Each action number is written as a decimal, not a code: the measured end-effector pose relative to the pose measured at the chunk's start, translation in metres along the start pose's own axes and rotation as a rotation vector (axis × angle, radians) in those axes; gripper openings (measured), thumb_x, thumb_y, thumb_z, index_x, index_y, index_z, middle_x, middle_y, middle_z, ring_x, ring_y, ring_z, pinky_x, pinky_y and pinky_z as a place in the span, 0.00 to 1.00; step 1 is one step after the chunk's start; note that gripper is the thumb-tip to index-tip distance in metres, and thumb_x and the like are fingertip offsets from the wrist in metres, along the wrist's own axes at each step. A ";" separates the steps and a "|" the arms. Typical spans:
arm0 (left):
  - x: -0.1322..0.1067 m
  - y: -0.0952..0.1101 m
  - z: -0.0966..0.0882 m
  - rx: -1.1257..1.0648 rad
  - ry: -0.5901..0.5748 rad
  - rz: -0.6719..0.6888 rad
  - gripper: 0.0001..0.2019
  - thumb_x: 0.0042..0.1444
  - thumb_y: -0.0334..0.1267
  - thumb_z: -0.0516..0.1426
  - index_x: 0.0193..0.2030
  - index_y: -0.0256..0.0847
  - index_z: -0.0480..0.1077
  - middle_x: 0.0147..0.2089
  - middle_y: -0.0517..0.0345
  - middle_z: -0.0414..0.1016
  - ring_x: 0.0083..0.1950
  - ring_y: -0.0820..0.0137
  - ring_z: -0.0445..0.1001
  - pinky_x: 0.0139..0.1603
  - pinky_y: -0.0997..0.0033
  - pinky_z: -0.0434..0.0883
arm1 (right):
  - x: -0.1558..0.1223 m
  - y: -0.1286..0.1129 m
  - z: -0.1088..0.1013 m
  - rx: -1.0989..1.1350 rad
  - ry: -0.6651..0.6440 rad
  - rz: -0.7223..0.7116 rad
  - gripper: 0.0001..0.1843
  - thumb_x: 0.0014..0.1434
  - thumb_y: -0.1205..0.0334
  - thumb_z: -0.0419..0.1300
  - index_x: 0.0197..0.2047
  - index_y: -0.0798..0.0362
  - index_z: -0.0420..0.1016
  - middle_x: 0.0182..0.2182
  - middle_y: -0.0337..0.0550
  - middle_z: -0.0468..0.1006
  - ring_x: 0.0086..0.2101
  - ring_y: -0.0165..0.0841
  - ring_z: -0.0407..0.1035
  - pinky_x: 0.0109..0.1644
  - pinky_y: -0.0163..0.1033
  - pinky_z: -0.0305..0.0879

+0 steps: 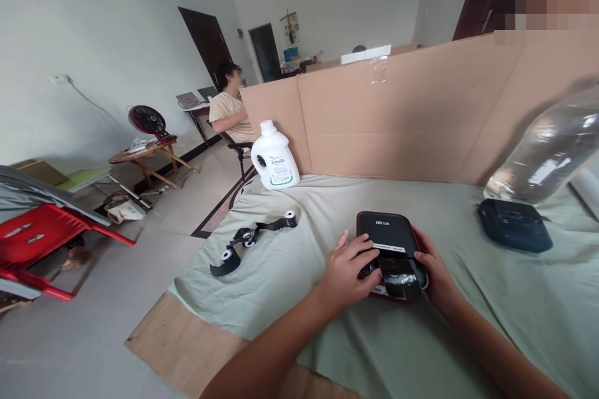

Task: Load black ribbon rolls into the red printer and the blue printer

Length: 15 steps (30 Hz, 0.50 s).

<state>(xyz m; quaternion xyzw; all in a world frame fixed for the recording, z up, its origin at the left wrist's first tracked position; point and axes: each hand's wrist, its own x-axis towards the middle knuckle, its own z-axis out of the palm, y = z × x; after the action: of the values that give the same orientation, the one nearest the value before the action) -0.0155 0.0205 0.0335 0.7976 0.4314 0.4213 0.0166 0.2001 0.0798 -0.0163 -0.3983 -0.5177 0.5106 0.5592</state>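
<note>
Left hand (349, 269): grip closed, fingers curled over the near end of the device (384, 232).
Right hand (434, 271): grip closed around the device's right edge.
Device: black, red-rimmed, flat on the green cloth (290, 274) over the bench, near its front.
Ribbon rolls (250, 238): black, well left of the hands.
Jug (274, 157): white, upright, far left against the cardboard wall (397, 118).
Blue case (515, 225): right, under a tilted clear bottle (547, 149).

White jug (274, 159), ribbon rolls (248, 238), dark case (515, 225) on green cloth (299, 262).
</note>
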 end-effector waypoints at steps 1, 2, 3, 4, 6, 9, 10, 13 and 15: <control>0.000 0.001 0.000 0.000 0.000 -0.014 0.18 0.59 0.38 0.56 0.55 0.42 0.74 0.54 0.49 0.80 0.61 0.62 0.76 0.73 0.47 0.60 | 0.000 0.000 -0.001 -0.013 -0.007 -0.002 0.31 0.56 0.51 0.59 0.64 0.40 0.68 0.66 0.40 0.67 0.66 0.49 0.58 0.70 0.56 0.54; 0.000 0.001 0.001 -0.003 -0.002 -0.028 0.20 0.59 0.38 0.56 0.57 0.42 0.73 0.55 0.49 0.80 0.60 0.63 0.76 0.73 0.49 0.60 | 0.000 0.000 -0.001 -0.026 -0.014 -0.006 0.31 0.57 0.51 0.59 0.64 0.39 0.68 0.66 0.40 0.67 0.66 0.49 0.58 0.70 0.55 0.54; 0.001 0.002 0.001 -0.007 -0.002 -0.038 0.21 0.58 0.38 0.56 0.59 0.42 0.73 0.55 0.49 0.80 0.60 0.63 0.77 0.72 0.50 0.61 | -0.001 0.000 -0.002 -0.039 -0.022 -0.010 0.31 0.57 0.51 0.59 0.64 0.39 0.67 0.66 0.39 0.67 0.66 0.48 0.58 0.71 0.55 0.54; 0.001 0.003 0.002 -0.013 -0.004 -0.044 0.22 0.58 0.38 0.56 0.59 0.42 0.72 0.55 0.49 0.80 0.59 0.64 0.77 0.72 0.52 0.62 | -0.001 0.000 -0.002 -0.046 -0.027 -0.015 0.31 0.57 0.52 0.58 0.65 0.39 0.67 0.66 0.38 0.67 0.67 0.48 0.57 0.71 0.56 0.54; 0.002 0.003 0.003 -0.024 -0.003 -0.051 0.21 0.57 0.39 0.56 0.58 0.42 0.73 0.54 0.51 0.80 0.58 0.64 0.78 0.72 0.53 0.64 | -0.001 -0.001 -0.003 -0.042 -0.032 -0.017 0.31 0.58 0.52 0.58 0.65 0.39 0.66 0.67 0.38 0.67 0.67 0.49 0.57 0.71 0.56 0.53; 0.003 0.002 0.003 -0.031 0.010 -0.061 0.19 0.57 0.39 0.57 0.55 0.43 0.75 0.53 0.52 0.81 0.57 0.64 0.78 0.71 0.53 0.64 | -0.001 0.000 -0.003 -0.028 -0.022 -0.006 0.31 0.57 0.52 0.58 0.65 0.39 0.67 0.66 0.39 0.67 0.67 0.49 0.57 0.71 0.57 0.52; 0.003 0.001 0.002 -0.032 0.020 -0.064 0.18 0.57 0.39 0.58 0.54 0.44 0.76 0.52 0.53 0.81 0.56 0.65 0.79 0.71 0.53 0.64 | 0.000 0.000 -0.003 -0.029 -0.017 -0.006 0.31 0.57 0.52 0.58 0.64 0.40 0.67 0.66 0.39 0.68 0.66 0.49 0.58 0.71 0.57 0.53; 0.008 0.004 0.001 -0.033 0.034 -0.102 0.11 0.58 0.38 0.59 0.47 0.46 0.79 0.49 0.56 0.82 0.53 0.66 0.80 0.71 0.52 0.63 | 0.002 0.001 -0.002 -0.044 -0.004 -0.012 0.31 0.56 0.53 0.59 0.63 0.40 0.69 0.65 0.40 0.69 0.66 0.49 0.59 0.70 0.56 0.55; 0.015 0.009 0.001 -0.039 0.024 -0.179 0.07 0.60 0.37 0.59 0.41 0.47 0.80 0.45 0.58 0.83 0.50 0.67 0.81 0.69 0.51 0.64 | 0.002 0.000 -0.002 -0.057 0.006 -0.010 0.31 0.56 0.53 0.58 0.64 0.40 0.68 0.65 0.40 0.69 0.65 0.49 0.60 0.69 0.56 0.57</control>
<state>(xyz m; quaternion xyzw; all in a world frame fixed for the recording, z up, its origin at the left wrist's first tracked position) -0.0045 0.0256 0.0460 0.7504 0.4929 0.4357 0.0645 0.2019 0.0823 -0.0163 -0.4131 -0.5322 0.4916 0.5517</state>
